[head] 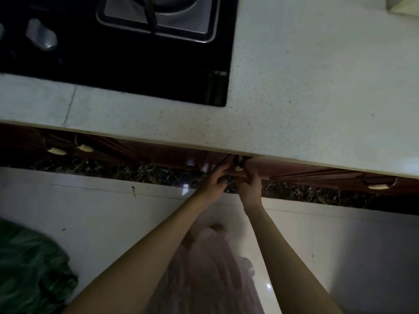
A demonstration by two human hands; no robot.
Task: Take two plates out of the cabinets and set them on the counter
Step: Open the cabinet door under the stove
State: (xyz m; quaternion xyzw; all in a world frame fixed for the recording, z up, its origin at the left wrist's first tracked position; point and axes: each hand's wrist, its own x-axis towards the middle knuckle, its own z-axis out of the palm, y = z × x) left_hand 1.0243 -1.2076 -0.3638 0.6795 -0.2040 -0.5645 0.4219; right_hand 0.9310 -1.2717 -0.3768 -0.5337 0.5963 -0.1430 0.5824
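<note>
No plate is in view. Both my arms reach down under the front edge of the pale speckled counter [317,91] to the reddish-brown lower cabinet doors [294,172]. My left hand [215,183] has its fingers curled on the edge of a door, just left of a small cream handle [238,168]. My right hand [250,188] grips the door just right of and below that handle. The two hands are almost touching. The cabinet's inside is hidden by the counter overhang.
A black glass hob [118,71] with a steel burner tray and knobs fills the counter's upper left. More cream handles [56,151] [377,186] sit on neighbouring doors. On the white tiled floor lie a green bag [29,268] and a translucent pink bag [210,273].
</note>
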